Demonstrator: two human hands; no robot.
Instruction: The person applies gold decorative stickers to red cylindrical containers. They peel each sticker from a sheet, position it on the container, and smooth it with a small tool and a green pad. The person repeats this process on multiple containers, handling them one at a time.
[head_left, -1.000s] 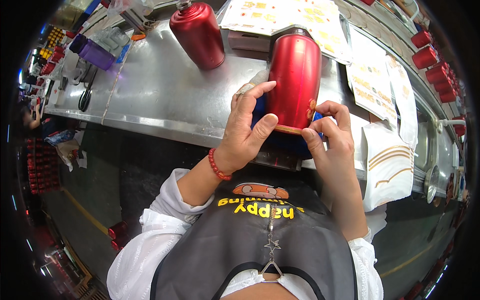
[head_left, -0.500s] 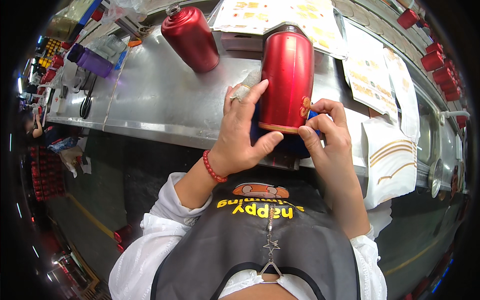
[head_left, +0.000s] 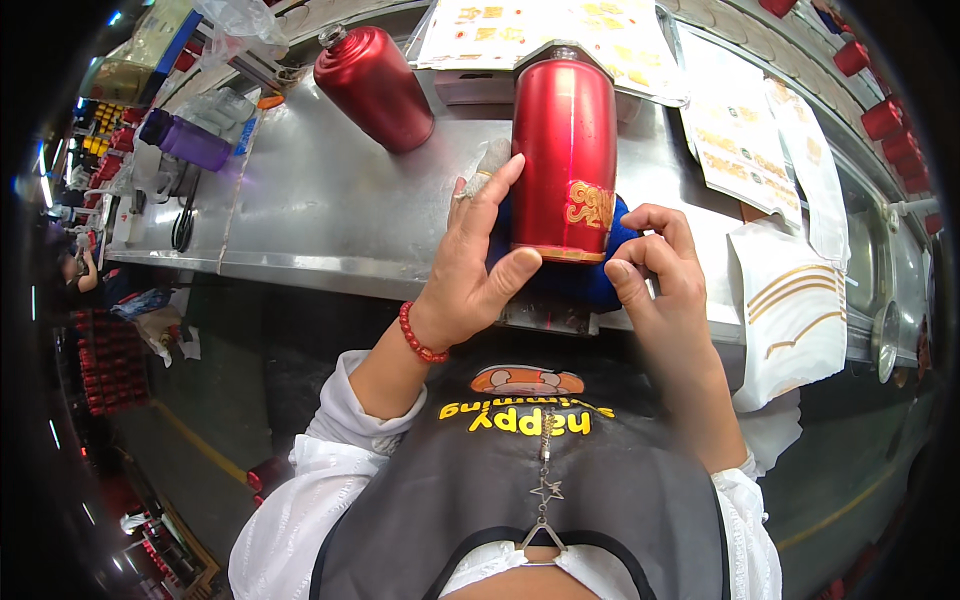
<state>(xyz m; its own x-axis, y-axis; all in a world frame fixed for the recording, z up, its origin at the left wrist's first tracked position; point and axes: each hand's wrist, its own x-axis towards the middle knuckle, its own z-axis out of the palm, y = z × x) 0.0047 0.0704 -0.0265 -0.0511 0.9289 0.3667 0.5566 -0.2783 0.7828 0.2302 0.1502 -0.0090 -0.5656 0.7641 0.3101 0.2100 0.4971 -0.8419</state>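
A red metallic bottle (head_left: 562,150) lies on a blue padded rest (head_left: 622,225), its neck end away from me. A gold ornamental decal (head_left: 588,205) sits low on its right side, near a gold band round the base. My left hand (head_left: 475,250) holds the bottle's left side, fingers along the wall and thumb by the base; a pale wrap covers one finger. Just right of the decal, apart from the bottle, my right hand (head_left: 665,265) has thumb and forefinger pinched together. Whatever may be between those tips is too small to make out.
Another red bottle (head_left: 375,90) stands at the back left on the metal bench (head_left: 290,215). Decal sheets (head_left: 740,150) lie behind and to the right; a white sheet with gold strips (head_left: 795,310) hangs over the front edge. A purple bottle (head_left: 190,140) is at far left.
The bottle has turned, so the decal shows more fully and further onto its upper face. My right fingertips have come away from the decal; my left hand stays on the bottle.
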